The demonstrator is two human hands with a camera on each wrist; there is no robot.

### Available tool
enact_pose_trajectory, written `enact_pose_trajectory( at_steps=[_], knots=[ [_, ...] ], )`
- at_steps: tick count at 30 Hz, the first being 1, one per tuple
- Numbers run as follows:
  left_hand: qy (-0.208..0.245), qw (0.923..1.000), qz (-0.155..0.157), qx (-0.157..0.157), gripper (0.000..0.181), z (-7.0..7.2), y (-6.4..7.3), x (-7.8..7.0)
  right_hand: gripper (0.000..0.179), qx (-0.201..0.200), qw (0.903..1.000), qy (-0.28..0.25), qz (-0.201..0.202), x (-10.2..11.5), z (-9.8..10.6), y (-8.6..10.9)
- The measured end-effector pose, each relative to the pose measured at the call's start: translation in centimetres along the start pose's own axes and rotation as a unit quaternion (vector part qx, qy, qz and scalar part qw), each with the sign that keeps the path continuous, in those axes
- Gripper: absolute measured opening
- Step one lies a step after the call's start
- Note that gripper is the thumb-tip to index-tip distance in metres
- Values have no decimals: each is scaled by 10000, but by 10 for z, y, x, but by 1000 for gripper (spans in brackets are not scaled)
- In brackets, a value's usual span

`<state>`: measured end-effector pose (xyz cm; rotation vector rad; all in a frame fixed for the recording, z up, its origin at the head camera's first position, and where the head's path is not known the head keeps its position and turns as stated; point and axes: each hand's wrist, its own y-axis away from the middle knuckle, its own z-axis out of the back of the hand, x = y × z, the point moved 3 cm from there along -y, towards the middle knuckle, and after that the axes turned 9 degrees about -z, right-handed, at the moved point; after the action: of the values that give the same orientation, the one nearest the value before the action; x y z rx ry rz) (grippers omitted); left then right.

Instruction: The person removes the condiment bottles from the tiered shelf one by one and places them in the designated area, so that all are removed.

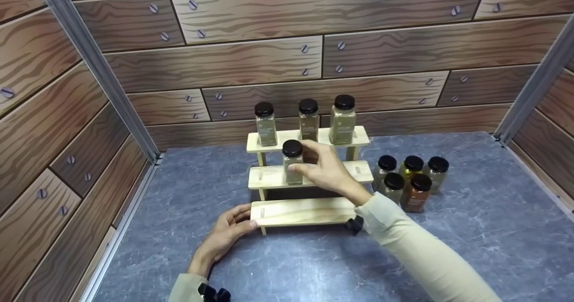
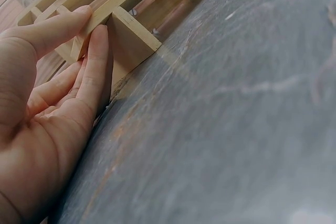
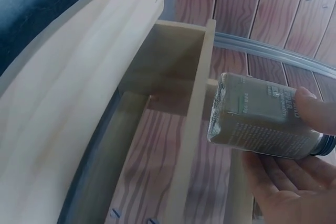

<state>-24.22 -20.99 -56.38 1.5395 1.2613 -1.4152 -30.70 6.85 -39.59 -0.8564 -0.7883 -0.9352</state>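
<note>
My right hand (image 1: 329,169) holds a black-lidded spice jar (image 1: 293,177) between thumb and fingers. The jar is upright in the head view and overlaps the middle step of a pale wooden three-step rack (image 1: 305,211). White print shows on its label in the right wrist view, and its base (image 3: 216,111) is close to the rack. With thumb above and fingers below, my left hand (image 1: 226,231) grips the left end of the rack's lowest step. Three other spice jars stand spaced along the top step, the middle one (image 1: 308,122) partly behind my right hand.
To the right of the rack, several black-lidded spice jars stand grouped on the grey marbled table (image 1: 484,230), among them one with orange-red contents (image 1: 416,196). Wood-patterned panels (image 1: 269,62) with metal corner posts (image 1: 96,64) close off the back and sides.
</note>
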Motion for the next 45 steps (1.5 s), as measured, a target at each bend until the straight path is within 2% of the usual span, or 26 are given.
enact_pose_trajectory(
  at_steps=[9, 20, 26, 33, 45],
  knots=[
    [-17, 10000, 18, -21, 74, 1, 0, 1, 50, 1, 9998, 62, -203, -2, 25, 10],
    [39, 10000, 5, 84, 73, 4, 4, -1, 53, 78, 9989, -213, -422, -2, 52, 29],
    [50, 10000, -3, 53, 73, 2, 3, -1, 54, 58, 9992, -75, -382, -4, 71, 42],
    [84, 9997, -74, 217, 72, -5, -6, 0, 56, -244, 9991, 136, -326, -8, 101, 56],
    [37, 9999, -45, 113, 73, 0, -2, -1, 53, -422, 9987, 220, -195, -14, 128, 69]
  ],
)
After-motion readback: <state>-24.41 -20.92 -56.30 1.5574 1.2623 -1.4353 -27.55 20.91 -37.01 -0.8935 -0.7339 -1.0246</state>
